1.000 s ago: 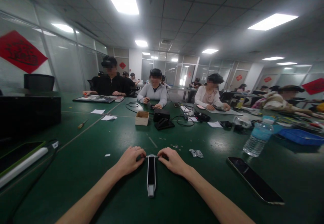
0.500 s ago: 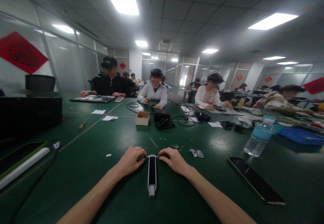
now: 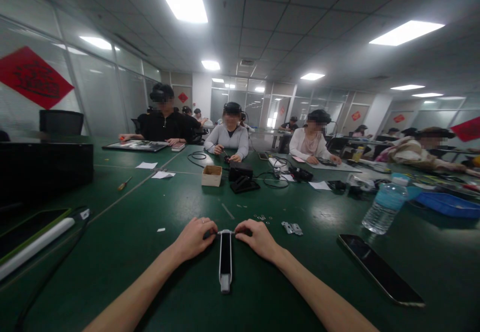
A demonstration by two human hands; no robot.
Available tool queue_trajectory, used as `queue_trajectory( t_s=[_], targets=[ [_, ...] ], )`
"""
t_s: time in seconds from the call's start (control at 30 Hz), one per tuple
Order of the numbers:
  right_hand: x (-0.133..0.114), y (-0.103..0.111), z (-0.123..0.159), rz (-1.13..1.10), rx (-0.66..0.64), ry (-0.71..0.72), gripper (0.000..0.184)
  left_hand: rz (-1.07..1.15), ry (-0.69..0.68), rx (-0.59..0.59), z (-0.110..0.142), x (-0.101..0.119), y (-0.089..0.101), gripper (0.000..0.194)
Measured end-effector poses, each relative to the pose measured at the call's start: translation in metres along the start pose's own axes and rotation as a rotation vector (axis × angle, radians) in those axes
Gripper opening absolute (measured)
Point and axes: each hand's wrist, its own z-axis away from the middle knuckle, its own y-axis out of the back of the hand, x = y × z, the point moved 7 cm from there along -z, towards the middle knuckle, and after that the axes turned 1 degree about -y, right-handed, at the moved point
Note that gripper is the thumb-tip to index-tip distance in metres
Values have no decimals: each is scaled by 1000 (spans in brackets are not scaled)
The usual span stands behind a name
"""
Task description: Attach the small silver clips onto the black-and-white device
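A long, narrow light-grey frame lies on the green table in front of me, a dark strip along its middle and a grey block at its near end. From its far end a thin rod sticks out on both sides. My left hand pinches the rod's left end between thumb and fingers. At the right end, my right hand has its fingertips closed in the same way. The fingers partly hide the rod's tips.
Right of my hands lie several small rings and metal plates. A phone and a water bottle are farther right. Ahead stand a small box and a black device. Co-workers sit across the table.
My hands and the frame hold the same place. The view has shifted very slightly. Across the table on the right, a co-worker's hand has moved a little.
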Motion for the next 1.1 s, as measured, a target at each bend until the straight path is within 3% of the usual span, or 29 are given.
queue_trajectory(
  t_s=[0.27,0.77,1.1],
  targets=[
    [-9,0,0,25,22,25,10,-2,-17,14,0,-4,-5,13],
    [-6,-2,-1,24,41,59,14,-2,-14,20,-1,-7,-7,14],
    [0,5,-1,138,19,88,23,0,-3,-9,0,-1,-2,16]
  ],
)
